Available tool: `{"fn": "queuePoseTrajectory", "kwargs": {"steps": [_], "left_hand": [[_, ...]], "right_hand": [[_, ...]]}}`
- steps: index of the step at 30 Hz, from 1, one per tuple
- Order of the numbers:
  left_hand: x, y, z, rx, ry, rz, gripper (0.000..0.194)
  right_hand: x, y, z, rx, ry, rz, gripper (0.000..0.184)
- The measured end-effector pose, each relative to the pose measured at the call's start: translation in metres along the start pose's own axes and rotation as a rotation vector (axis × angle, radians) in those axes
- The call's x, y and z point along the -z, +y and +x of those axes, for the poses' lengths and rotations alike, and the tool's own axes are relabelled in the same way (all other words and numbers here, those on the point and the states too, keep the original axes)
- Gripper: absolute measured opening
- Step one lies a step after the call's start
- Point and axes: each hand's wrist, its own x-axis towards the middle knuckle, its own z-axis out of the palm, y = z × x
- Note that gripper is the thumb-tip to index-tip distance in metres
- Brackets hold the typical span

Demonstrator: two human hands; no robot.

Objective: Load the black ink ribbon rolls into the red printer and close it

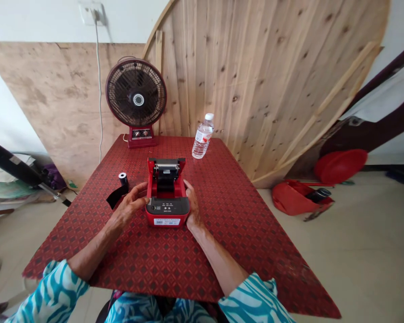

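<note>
Printer (168, 217) sits near the middle of the tabletop (175, 269) as I watch from my remote post, its lid (166, 164) raised at the far end and its dark panel (167, 206) facing the person. I see black material inside the open body. The left hand (132, 202) lies against the printer's left side, thumb at the panel's corner; the right hand (193, 207) lies along the right side. I read each grip as fairly wide, steadying the printer between them rather than closing round it.

Just beyond the left hand I have a small roll (123, 178), with a black strip (115, 196) curling toward the near left. Farther back, to the right of the printer, an upright bottle (202, 138) carries a white cap. The fan (137, 96) stands at the far left corner. Behind the tabletop I see wooden boards (249, 76); a red bag (289, 199) rests on the floor (350, 251) to the right.
</note>
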Motion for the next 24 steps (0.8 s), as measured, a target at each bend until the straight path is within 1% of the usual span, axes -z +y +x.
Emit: {"fn": "queuePoseTrajectory", "kwargs": {"steps": [3, 7, 10, 12, 13, 15, 18, 20, 22, 24], "left_hand": [[0.000, 0.001, 0.001, -0.007, 0.004, 0.028, 0.067], [0.002, 0.003, 0.002, -0.044, 0.017, 0.061, 0.067], [0.006, 0.012, 0.001, -0.171, 0.112, 0.248, 0.067], [0.007, 0.023, 0.000, -0.273, 0.144, 0.426, 0.057], [0.005, 0.030, 0.000, -0.316, 0.127, 0.522, 0.049], [-0.002, 0.045, 0.004, -0.386, 0.025, 0.721, 0.035], [-0.020, 0.063, 0.020, -0.467, -0.173, 1.004, 0.029], [-0.034, 0.070, 0.036, -0.430, -0.264, 1.235, 0.031], [-0.044, 0.071, 0.052, -0.343, -0.313, 1.453, 0.031], [-0.052, 0.069, 0.067, -0.274, -0.340, 1.575, 0.031]], "right_hand": [[-0.001, -0.003, 0.000, -0.037, 0.040, 0.037, 0.066], [-0.003, -0.006, 0.001, -0.063, 0.045, 0.064, 0.064], [-0.003, -0.008, 0.001, -0.062, 0.040, 0.070, 0.060], [-0.003, -0.009, 0.001, -0.049, 0.047, 0.082, 0.057], [-0.004, -0.009, 0.001, -0.041, 0.052, 0.092, 0.055], [-0.004, -0.009, 0.002, -0.026, 0.060, 0.106, 0.052], [-0.005, -0.010, 0.004, -0.012, 0.055, 0.099, 0.050], [-0.005, -0.011, 0.005, -0.008, 0.051, 0.095, 0.051], [-0.006, -0.011, 0.006, -0.012, 0.052, 0.105, 0.052], [-0.006, -0.011, 0.006, -0.013, 0.061, 0.115, 0.052]]}}
